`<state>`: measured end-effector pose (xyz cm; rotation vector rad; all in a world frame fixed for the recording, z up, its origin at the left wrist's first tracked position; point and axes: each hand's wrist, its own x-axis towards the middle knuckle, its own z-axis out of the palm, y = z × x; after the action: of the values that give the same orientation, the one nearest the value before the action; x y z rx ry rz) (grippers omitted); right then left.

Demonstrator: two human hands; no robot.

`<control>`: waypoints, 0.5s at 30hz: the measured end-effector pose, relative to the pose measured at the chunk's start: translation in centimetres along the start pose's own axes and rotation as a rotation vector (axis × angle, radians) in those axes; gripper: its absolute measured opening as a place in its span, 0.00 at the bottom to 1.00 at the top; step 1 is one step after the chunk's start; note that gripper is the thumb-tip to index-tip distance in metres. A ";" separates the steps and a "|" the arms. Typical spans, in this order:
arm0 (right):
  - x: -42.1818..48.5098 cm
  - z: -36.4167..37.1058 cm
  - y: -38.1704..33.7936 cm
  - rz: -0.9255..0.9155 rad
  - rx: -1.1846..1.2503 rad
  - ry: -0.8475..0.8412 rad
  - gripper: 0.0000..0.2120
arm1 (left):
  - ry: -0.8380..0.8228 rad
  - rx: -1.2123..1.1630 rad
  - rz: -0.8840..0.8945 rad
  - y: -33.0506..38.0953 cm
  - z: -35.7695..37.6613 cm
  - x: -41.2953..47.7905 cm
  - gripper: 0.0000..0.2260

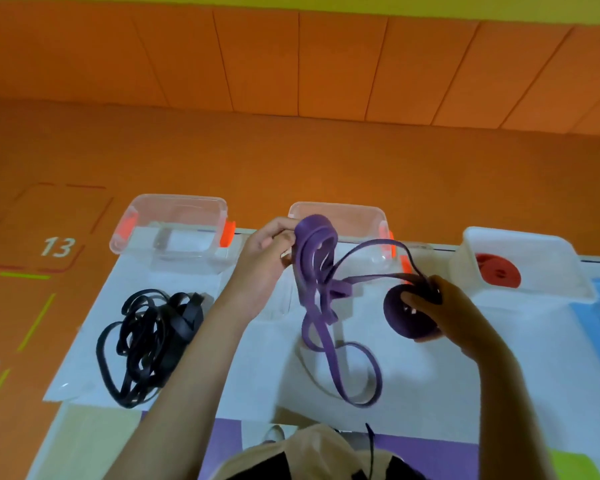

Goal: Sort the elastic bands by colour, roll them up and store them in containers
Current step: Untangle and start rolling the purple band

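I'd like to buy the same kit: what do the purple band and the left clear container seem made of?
The purple band looks like matte rubber or latex: a flat strip that droops in soft loops and rolls tight. The left clear container looks like glossy hard plastic: the table shows through its walls.

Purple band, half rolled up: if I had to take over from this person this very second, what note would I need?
Left grip: holds the loose loops of the purple band up; its tail lies on the table.
Right grip: holds the purple roll, partly wound from that same band.
Done: a red roll sits in the white container.
Left: finish winding the purple and store it, probably in the middle clear container; then roll the black bands, heaped at the left, for the left clear container.
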<state>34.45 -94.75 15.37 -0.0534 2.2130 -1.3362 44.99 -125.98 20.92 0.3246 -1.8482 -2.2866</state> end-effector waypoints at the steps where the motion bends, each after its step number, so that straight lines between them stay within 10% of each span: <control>1: -0.2 -0.4 -0.1 -0.010 -0.025 -0.021 0.13 | 0.015 -0.006 0.017 0.3 0.2 0.2 0.10; 15: -3.5 -1.3 1.3 -0.106 -0.200 0.126 0.10 | 0.077 0.423 -0.349 -6.9 -2.3 -4.1 0.14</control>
<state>37.12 -91.98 16.29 -0.1670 2.4757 -1.1977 49.57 -125.57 13.90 0.8424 -2.3821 -2.0105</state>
